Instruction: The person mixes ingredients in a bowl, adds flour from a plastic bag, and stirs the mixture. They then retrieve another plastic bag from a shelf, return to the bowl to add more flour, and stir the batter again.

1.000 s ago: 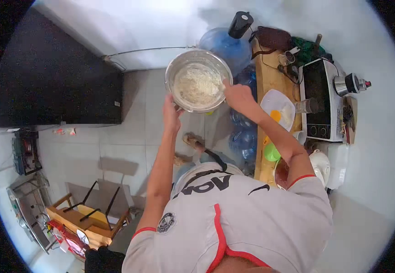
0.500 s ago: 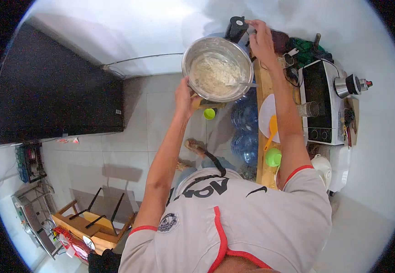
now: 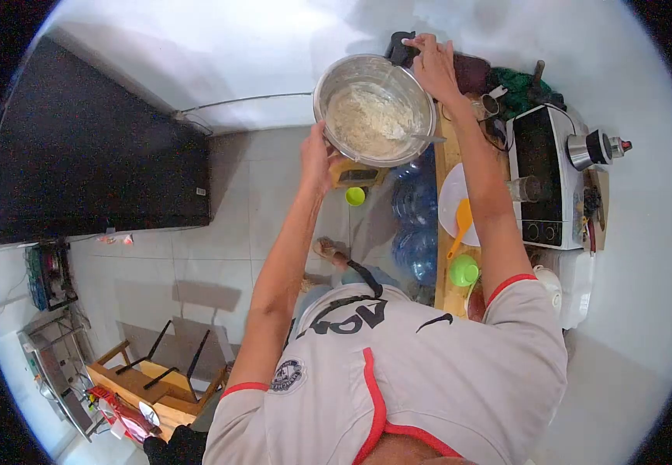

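Observation:
My left hand is closed on the left rim of a large metal mixing bowl, which is held up off the floor. In the bowl lies pale, lumpy flour mixture. A metal utensil's handle sticks out over the right rim; its other end is buried in the mixture. Beyond the bowl, my right hand has its fingers stretched out, with fingertips on top of a black cylindrical device resembling a bottle-top water pump. The bowl hides the device's lower part.
To the right, a wooden bench carries a white plate, an orange spatula, a green bowl and a microwave. Blue water bottles stand beneath it. A green cup is below the mixing bowl.
The bowl has moved slightly up and right, closer to the black device. My right hand has shifted left, its fingertips now over the device's top.

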Motion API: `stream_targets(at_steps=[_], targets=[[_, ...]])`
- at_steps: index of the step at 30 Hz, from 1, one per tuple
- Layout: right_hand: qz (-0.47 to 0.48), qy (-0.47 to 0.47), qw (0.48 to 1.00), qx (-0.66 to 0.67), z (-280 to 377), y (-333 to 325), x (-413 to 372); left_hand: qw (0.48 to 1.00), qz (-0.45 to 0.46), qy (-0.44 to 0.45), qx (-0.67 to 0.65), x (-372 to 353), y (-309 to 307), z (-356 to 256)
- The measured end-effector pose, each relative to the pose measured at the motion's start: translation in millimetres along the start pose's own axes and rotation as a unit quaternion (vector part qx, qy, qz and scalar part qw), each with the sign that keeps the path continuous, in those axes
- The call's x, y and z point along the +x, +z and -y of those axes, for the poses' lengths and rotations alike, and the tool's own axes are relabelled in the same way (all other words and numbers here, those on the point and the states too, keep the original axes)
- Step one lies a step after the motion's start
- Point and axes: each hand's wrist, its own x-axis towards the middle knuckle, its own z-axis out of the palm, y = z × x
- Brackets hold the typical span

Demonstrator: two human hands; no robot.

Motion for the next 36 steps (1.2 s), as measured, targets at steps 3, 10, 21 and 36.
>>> stream_targets(at_steps=[3,10,21,36], targets=[[0.0,-0.034,0.999,0.018,-2.4,-0.7,-3.7,1.0,-0.003,0.0,0.003,-0.5,0.5,-2.4],[-0.001,-0.013,0.999,0.048,-6.6,1.4,-4.4,1.0,0.003,-0.003,-0.012,-0.3,-0.7,1.7],[0.028,-0.001,1.0,0.009,1.9,1.4,-1.3,1.0,-0.006,-0.011,-0.007,-5.6,-4.5,5.1],[0.391,0.016,0.92,0.02,76.7,-42.7,-107.6,0.996,-0.083,0.001,-0.032,-38.1,-63.9,34.6]])
